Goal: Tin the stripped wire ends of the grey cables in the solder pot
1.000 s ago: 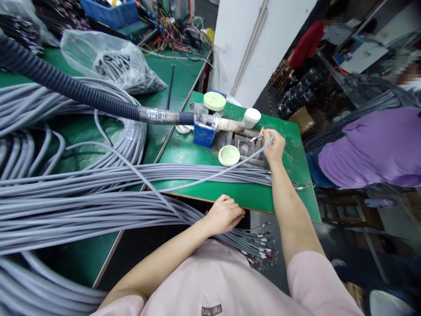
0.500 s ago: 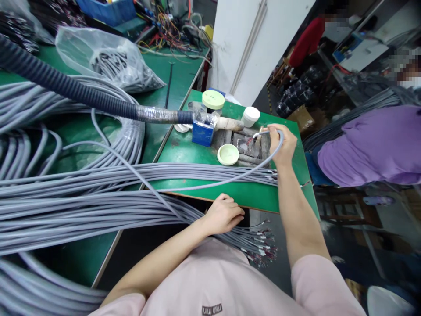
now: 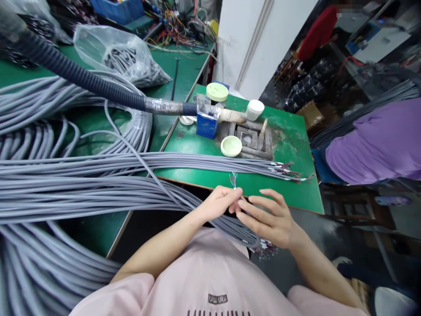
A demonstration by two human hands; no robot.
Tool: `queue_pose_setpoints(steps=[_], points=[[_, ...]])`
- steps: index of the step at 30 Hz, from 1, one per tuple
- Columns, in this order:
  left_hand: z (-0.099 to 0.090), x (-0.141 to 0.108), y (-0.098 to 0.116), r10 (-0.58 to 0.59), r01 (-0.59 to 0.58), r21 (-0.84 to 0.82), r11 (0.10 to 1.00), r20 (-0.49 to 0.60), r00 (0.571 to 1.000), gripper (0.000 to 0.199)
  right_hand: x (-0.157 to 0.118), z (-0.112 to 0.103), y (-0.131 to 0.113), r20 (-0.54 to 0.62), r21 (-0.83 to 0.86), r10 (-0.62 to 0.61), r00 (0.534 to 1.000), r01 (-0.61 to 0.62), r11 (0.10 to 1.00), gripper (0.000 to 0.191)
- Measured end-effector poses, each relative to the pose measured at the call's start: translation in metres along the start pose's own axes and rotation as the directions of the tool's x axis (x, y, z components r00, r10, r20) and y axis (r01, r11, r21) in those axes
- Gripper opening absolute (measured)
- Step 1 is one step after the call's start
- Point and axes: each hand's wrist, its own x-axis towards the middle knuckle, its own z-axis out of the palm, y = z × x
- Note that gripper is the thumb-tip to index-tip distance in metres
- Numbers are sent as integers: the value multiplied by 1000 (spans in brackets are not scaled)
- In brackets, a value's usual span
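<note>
My left hand point(image 3: 225, 199) is pinched around the end of a grey cable, in front of the bench's near edge. Bared coloured wires point(image 3: 233, 179) stand up from its fingertips, fanned apart. Close beside it, my right hand point(image 3: 269, 217) has its fingers spread, the fingertips near the left hand; whether they touch the cable is hidden. Under both hands runs a bundle of grey cables point(image 3: 184, 204), whose stripped ends point(image 3: 265, 248) hang below. Another row of grey cables point(image 3: 210, 161) lies across the green bench top point(image 3: 289, 193), wire ends pointing right.
Behind the row stand a square metal pot point(image 3: 250, 139), an open pale-green tub point(image 3: 231, 146), a white tub point(image 3: 255, 109) and a blue block point(image 3: 206, 125) supporting a dark corrugated hose point(image 3: 115, 94). Cable coils point(image 3: 138, 131) fill the left. At right, a person in purple point(image 3: 378, 145).
My right hand has left the metal pot and come back to my left hand, releasing its cable onto the row. My left hand, earlier resting, now pinches a cable end with fanned wires.
</note>
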Motion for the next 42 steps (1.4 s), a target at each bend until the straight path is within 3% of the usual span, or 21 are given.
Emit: queue_pose_setpoints(steps=[11,20,23,25,28,32,34,37,42], points=[[15,-11,-13,-6,13,60,998,-120,993,54,-24,-3,-28,59,82,-22,998,17,997,28],[23,-11,-11,-93,88,-53,995,-93,991,43,-25,-1,-41,67,146,-30,997,20,989,21],[22,-13,-9,-61,52,-60,997,-147,987,42,-26,2,-42,44,159,26,999,-32,987,24],[19,-13,-9,-35,26,-53,998,-178,983,42,-28,4,-40,-34,152,124,992,-117,981,28],[14,-14,-13,-1,-11,-56,998,-207,978,41,-30,7,-37,-152,212,348,925,-314,926,31],[9,-14,-19,33,-52,-74,996,-233,972,39,-26,15,-41,-25,428,590,807,-525,736,19],[7,-14,-22,48,-68,-80,994,-227,973,38,-22,21,-46,64,494,634,771,-576,651,17],[6,-15,-23,52,-78,-114,990,-214,976,37,-15,28,-54,141,521,647,749,-612,595,20],[8,-16,-17,74,-120,-216,969,-212,975,39,-8,28,-57,146,557,655,742,-608,565,19]])
